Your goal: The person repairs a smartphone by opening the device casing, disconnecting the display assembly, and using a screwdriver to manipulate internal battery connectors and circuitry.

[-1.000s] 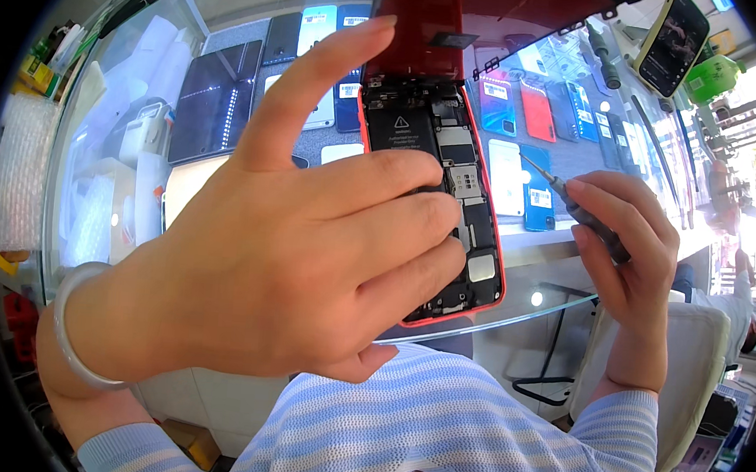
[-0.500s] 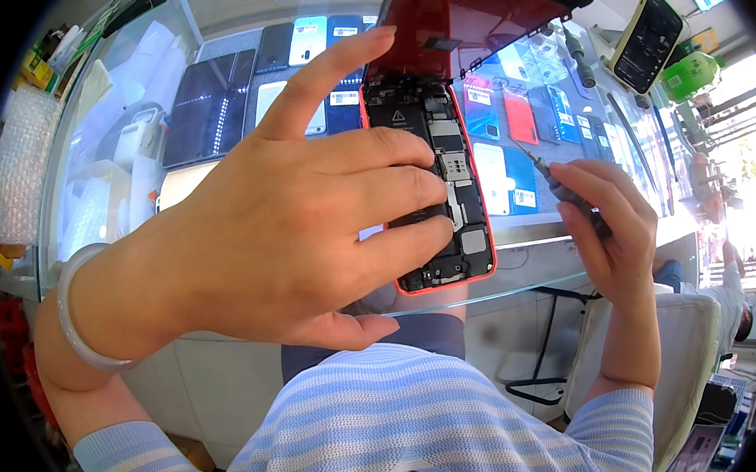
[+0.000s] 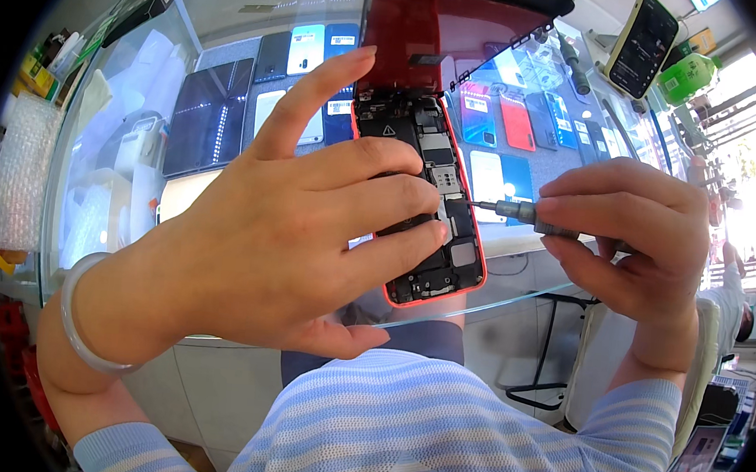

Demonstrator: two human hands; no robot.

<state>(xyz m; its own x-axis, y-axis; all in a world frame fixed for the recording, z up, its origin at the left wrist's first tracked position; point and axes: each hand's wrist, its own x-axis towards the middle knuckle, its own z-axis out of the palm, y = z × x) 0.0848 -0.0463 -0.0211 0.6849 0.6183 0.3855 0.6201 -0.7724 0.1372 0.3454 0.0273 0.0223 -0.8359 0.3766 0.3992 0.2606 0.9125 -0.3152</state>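
Note:
An opened smartphone (image 3: 463,254) with a red-orange frame lies before me, its battery, metal shields and boards bare. Its raised screen (image 3: 400,45) tilts up at the far end, the back looking reddish. My left hand (image 3: 309,222) reaches across the phone. Middle, ring and little fingers rest over its inside and steady it; the index stretches up beside the raised screen, and the thumb sticks out nearer me. In my right hand (image 3: 628,227) is a slim grey screwdriver (image 3: 520,212), pinched by the handle and nearly level. Its tip is at the phone's right edge; whether it touches is unclear.
Beneath is a glass display counter (image 3: 500,240) with several phones inside, among them a red one (image 3: 517,124). A propped-up phone (image 3: 642,46) and a green bottle (image 3: 689,78) stand far right. Bubble wrap (image 3: 25,172) lies left; a pale chair (image 3: 593,356) stands right.
My right hand has turned and moved the screwdriver left and down, from over the counter to the phone's right edge. The left hand keeps its place on the phone.

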